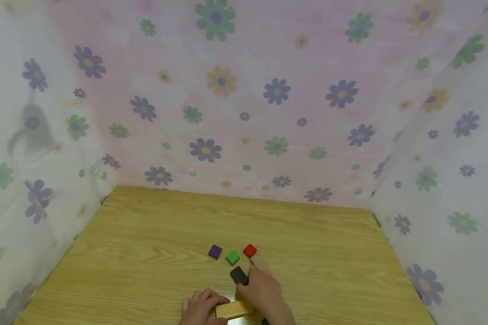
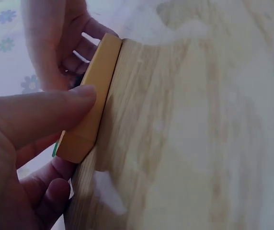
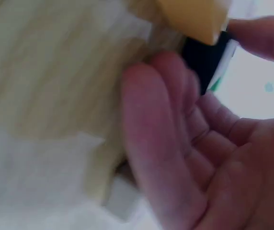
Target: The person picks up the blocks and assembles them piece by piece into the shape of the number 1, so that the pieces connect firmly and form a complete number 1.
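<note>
My left hand (image 1: 200, 308) holds a long yellow block (image 1: 232, 310) at its left end. In the left wrist view the thumb (image 2: 82, 98) presses on one side of it, and other fingers lie past its lower end. Beyond the yellow block, my right hand (image 1: 264, 291) pinches a black block (image 1: 239, 275) between thumb and fingers; the right wrist view shows this black block (image 3: 204, 60) between them, close to the yellow block (image 3: 197, 19). A pale wooden block (image 1: 261, 264) lies just past the right hand's fingers, partly hidden by them.
Purple (image 1: 215, 252), green (image 1: 233, 257) and red (image 1: 250, 251) small blocks lie on the wood-grain table (image 1: 154, 253) beyond the hands. A dark piece (image 1: 265, 322) shows beside the right forearm at the frame's bottom. Flower-printed cloth (image 1: 244, 113) hangs behind and at both sides.
</note>
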`<state>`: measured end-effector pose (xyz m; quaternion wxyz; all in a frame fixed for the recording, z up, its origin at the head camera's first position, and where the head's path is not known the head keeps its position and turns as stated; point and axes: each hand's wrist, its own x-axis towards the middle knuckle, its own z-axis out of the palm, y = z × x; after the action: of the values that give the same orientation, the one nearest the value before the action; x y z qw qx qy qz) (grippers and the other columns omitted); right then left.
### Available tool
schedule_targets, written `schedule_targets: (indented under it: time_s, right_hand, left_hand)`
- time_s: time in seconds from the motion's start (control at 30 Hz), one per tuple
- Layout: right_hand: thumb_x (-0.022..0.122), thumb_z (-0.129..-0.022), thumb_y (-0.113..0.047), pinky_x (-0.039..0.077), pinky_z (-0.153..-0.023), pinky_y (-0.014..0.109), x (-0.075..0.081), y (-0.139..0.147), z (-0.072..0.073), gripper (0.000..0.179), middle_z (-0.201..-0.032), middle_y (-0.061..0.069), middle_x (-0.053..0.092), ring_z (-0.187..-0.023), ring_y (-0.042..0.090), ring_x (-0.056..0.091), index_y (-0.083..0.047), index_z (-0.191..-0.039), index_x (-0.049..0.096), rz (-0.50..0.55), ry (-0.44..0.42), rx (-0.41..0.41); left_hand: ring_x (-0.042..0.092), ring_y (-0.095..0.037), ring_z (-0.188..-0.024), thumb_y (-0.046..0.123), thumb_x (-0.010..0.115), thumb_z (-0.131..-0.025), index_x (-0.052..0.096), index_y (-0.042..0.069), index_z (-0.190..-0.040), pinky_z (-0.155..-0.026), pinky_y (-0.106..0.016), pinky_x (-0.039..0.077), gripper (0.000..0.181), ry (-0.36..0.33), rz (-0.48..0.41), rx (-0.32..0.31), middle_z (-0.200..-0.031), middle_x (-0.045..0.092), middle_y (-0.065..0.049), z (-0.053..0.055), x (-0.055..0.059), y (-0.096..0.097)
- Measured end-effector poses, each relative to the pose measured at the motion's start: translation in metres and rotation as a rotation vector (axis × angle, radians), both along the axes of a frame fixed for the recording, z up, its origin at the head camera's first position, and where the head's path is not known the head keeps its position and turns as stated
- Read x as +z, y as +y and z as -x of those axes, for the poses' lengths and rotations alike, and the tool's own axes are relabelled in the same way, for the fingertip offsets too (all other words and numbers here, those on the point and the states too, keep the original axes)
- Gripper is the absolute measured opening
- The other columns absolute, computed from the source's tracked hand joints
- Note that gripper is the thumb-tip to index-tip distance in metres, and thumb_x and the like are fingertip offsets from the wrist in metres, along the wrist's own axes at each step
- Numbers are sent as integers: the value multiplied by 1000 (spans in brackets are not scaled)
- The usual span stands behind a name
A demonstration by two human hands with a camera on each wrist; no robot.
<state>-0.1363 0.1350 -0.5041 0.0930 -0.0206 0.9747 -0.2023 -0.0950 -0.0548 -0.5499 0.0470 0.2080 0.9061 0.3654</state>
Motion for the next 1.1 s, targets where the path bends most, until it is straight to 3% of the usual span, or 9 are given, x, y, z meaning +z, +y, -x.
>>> schedule_targets:
  time_s: [0.07, 0.23, 0.33, 0.5, 0.77, 0.93, 1.1]
  right_hand:
    - [58, -75, -40, 33, -46, 29, -2, 7, -1, 27, -62, -4, 49, -52, 14, 42, -13, -73, 54, 86, -24, -3]
    - [52, -84, -37, 38, -47, 28, -10, 24, -2, 26, -64, -2, 55, -55, 14, 50, -13, -77, 58, 439, -126, -39]
    - [52, -86, -38, 41, -50, 29, -13, 30, -1, 28, -67, 0, 56, -58, 15, 52, -11, -82, 59, 552, -158, -34]
    - [53, -84, -39, 39, -50, 29, -9, 31, -3, 27, -70, -1, 56, -59, 15, 50, -13, -83, 58, 506, -151, -40]
    - [54, -82, -45, 33, -48, 28, -16, 26, -8, 30, -66, -2, 51, -57, 13, 45, -15, -79, 54, 444, -134, -124]
    - [57, -80, -39, 32, -47, 28, -14, 22, -14, 27, -63, -1, 48, -54, 14, 43, -13, -76, 51, 425, -103, -146]
    - [56, -76, -36, 31, -50, 29, -10, 17, -19, 26, -63, 0, 47, -55, 15, 41, -12, -73, 47, 309, -83, -202]
  left_hand:
    - [36, -6, -78, 55, 57, -76, 62, 36, -103, -59, -31, 19, 33, -23, 2, 9, -91, 44, 21, 1, 2, 2]
    - [35, -6, -76, 56, 58, -75, 62, 39, -105, -58, -31, 19, 35, -59, 12, 6, -90, 43, 19, 3, 5, 2]
    - [35, -7, -76, 56, 56, -76, 62, 40, -108, -58, -31, 20, 36, -79, 18, -17, -91, 43, 17, 8, 7, 3]
    - [36, -8, -79, 53, 59, -75, 61, 41, -109, -61, -34, 20, 36, -90, 28, -17, -92, 43, 18, 13, 8, 8]
    - [36, -9, -79, 49, 64, -73, 62, 41, -105, -60, -34, 19, 33, -114, 35, 35, -91, 43, 17, 11, 8, 13]
    - [35, -9, -78, 46, 67, -71, 63, 42, -101, -60, -35, 19, 31, -127, 63, 66, -88, 42, 17, 9, 10, 17]
    - [35, -10, -78, 45, 68, -70, 63, 42, -99, -62, -37, 19, 30, -135, 69, 79, -86, 41, 17, 9, 13, 24]
